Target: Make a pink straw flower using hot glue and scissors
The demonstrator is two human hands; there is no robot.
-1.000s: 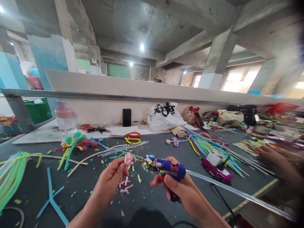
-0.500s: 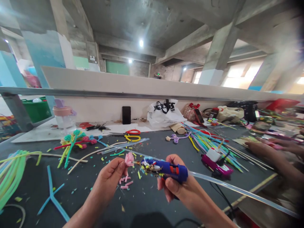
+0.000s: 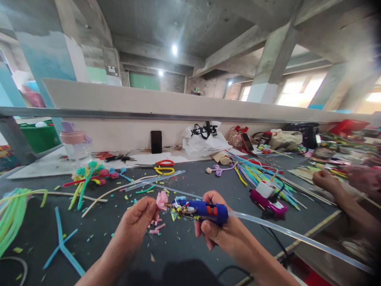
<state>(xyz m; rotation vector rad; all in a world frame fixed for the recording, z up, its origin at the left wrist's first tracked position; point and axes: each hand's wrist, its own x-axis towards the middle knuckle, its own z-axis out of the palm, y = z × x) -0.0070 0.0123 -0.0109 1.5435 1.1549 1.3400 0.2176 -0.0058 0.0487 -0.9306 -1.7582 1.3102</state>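
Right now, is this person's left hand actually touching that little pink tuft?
Touching. The head view shows the left hand pinching the pink tuft, which sticks out directly from the thumb and fingertips with no gap.

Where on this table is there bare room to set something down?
Nearly bare: between left forearm and right forearm, nearer than the pink scraps; and between glue gun and purple sprig. Crowded: around the scissors and the stem bundle.

A long white partition (image 3: pixel 178 96) runs along the back of the dark bench (image 3: pixel 184 247). Behind the partition stand concrete pillars (image 3: pixel 272 63), their lower parts painted blue or white; above it, lamps (image 3: pixel 174 49) glow under a grey concrete ceiling (image 3: pixel 143 24); beyond its right-hand stretch, windows (image 3: pixel 300 88) shine.
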